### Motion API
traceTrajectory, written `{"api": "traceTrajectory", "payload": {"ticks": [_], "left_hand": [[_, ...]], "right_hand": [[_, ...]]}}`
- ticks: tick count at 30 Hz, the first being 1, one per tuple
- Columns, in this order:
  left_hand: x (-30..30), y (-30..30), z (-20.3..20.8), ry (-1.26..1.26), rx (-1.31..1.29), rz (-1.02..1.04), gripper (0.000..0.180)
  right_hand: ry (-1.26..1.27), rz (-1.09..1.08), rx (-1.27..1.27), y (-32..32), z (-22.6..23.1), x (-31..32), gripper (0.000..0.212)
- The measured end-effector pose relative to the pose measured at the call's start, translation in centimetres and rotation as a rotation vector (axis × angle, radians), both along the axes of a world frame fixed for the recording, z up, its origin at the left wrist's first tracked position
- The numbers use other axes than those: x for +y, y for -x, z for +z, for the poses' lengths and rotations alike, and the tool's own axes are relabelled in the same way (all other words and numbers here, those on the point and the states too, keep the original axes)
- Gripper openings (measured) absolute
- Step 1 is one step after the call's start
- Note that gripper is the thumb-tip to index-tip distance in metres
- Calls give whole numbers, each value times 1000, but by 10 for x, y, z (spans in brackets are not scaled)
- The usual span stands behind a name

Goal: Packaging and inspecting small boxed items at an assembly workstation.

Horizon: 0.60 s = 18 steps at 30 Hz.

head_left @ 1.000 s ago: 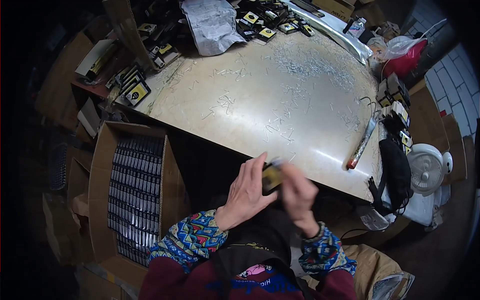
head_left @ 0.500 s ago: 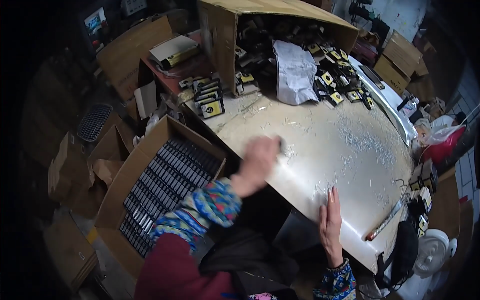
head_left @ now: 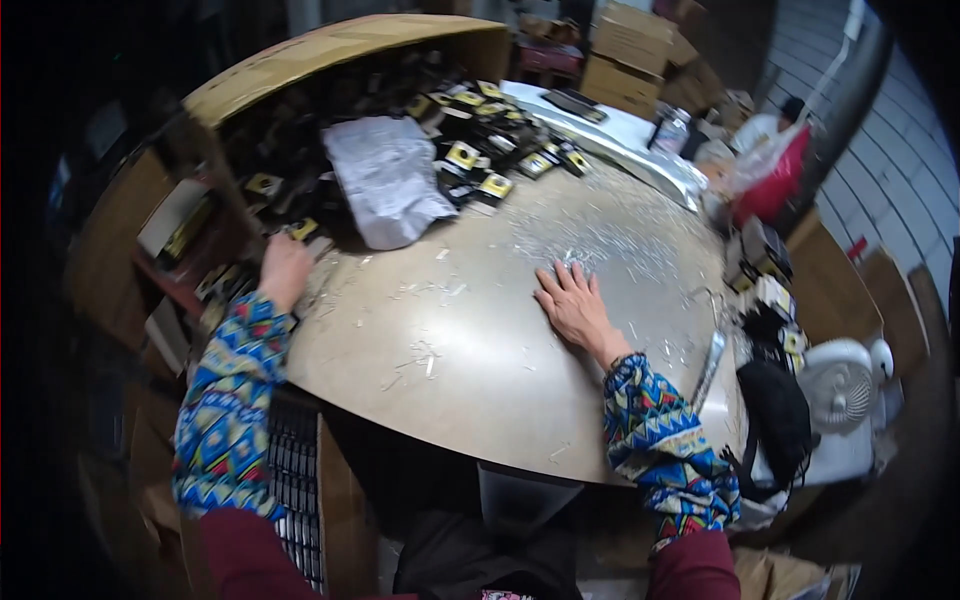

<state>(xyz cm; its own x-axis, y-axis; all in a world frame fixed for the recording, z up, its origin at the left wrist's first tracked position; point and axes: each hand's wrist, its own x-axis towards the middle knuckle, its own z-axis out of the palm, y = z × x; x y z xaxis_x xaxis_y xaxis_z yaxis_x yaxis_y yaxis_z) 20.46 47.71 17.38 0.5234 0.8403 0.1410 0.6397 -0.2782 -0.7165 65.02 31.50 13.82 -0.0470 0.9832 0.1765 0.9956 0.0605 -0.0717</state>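
Note:
My left hand (head_left: 287,268) is at the table's left edge, its fingers curled on a small black and yellow box (head_left: 303,230) at the mouth of a large carton; the fingertips are partly hidden. My right hand (head_left: 576,305) lies palm down on the table (head_left: 470,380) with its fingers spread. Its fingertips touch the near edge of a scattered heap of thin, shiny metal pins (head_left: 590,240). Many more black and yellow boxes (head_left: 462,156) spill from the carton, around a crumpled white sheet (head_left: 385,175).
The large carton (head_left: 350,38) lies on its side at the back left. Below the table's left edge, a box holds rows of dark pieces (head_left: 295,470). At the right are a tube-like roll (head_left: 710,368), a black bag (head_left: 775,415) and a white fan (head_left: 838,385).
The view has swung right. My left hand has moved from the table's near edge to the boxes by the carton; the dark thing at its fingers no longer shows. My right hand has reached forward to the pins.

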Motion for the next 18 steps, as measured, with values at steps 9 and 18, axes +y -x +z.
{"api": "traceTrajectory", "payload": {"ticks": [9,18], "left_hand": [[-158,-67,17,405,-992,-585,38],[-194,-129,-18,497,-1166,-365,39]], "right_hand": [[-12,3,57,-15,1,-117,49],[-148,-112,134,-21,5,-157,38]]}}
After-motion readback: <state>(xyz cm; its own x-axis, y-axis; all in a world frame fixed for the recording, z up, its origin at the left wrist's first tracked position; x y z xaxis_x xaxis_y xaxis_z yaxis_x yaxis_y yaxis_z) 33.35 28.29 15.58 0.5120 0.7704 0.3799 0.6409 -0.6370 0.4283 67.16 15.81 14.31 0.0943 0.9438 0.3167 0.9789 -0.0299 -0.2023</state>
